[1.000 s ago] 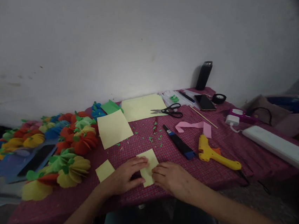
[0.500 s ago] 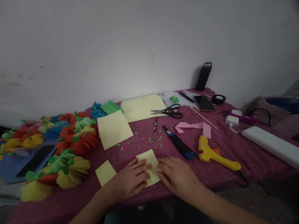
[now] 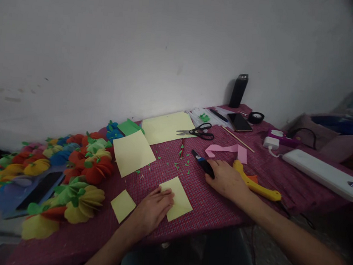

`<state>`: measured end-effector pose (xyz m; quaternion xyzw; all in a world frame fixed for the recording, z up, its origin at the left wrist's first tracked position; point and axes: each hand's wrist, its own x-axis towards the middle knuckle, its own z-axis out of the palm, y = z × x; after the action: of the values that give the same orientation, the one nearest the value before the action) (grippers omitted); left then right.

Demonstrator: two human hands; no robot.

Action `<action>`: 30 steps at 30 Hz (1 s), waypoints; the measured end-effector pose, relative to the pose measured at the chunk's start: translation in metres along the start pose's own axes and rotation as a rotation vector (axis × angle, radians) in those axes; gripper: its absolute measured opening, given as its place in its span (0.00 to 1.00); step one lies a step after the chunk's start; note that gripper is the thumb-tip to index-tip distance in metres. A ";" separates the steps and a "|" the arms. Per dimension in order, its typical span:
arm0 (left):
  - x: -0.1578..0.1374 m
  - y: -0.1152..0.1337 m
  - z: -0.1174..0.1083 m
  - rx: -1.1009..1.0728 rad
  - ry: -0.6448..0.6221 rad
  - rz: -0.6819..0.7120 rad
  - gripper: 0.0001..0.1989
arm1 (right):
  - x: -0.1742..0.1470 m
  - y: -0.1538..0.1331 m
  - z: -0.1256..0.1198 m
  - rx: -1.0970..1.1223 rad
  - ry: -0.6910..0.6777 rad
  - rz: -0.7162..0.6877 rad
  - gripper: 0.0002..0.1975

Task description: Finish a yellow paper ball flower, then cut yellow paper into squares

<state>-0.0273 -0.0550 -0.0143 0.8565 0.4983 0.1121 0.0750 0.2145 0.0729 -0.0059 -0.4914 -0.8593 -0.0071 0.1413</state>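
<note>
My left hand (image 3: 154, 207) lies flat on a small pale yellow paper sheet (image 3: 181, 201) near the table's front edge, fingers stretched out. My right hand (image 3: 226, 180) is over a black and blue utility knife (image 3: 204, 165), its fingers and thumb closed around the handle, whose rear part is hidden. A smaller yellow paper square (image 3: 122, 206) lies left of my left hand. Just right of my right hand is a yellow glue gun (image 3: 263, 191), partly covered by the wrist. Green paper scraps (image 3: 178, 165) are scattered ahead of both hands.
Many colourful paper pumpkins (image 3: 88, 170) crowd the left side. Larger yellow sheets (image 3: 167, 127), black scissors (image 3: 197, 131) and a pink paper strip (image 3: 226, 150) lie farther back. A black bottle (image 3: 238, 91), phone (image 3: 240, 122) and white power bank (image 3: 325, 174) are at the right.
My right hand has left the small yellow sheet and moved right and forward onto the utility knife. My left hand stays on the sheet.
</note>
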 end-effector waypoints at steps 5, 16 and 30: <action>0.000 0.002 0.000 -0.024 0.020 -0.019 0.13 | -0.047 0.002 -0.038 0.184 -0.053 -0.224 0.21; -0.001 0.005 -0.001 -0.040 0.031 -0.023 0.13 | -0.124 -0.024 -0.051 0.341 -0.198 -0.419 0.25; 0.025 0.024 0.002 0.034 -0.069 -0.085 0.23 | -0.124 -0.033 -0.043 0.296 -0.074 -0.350 0.23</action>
<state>0.0051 -0.0451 -0.0073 0.8390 0.5332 0.0706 0.0822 0.2562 -0.0552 0.0083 -0.3089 -0.9277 0.1124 0.1769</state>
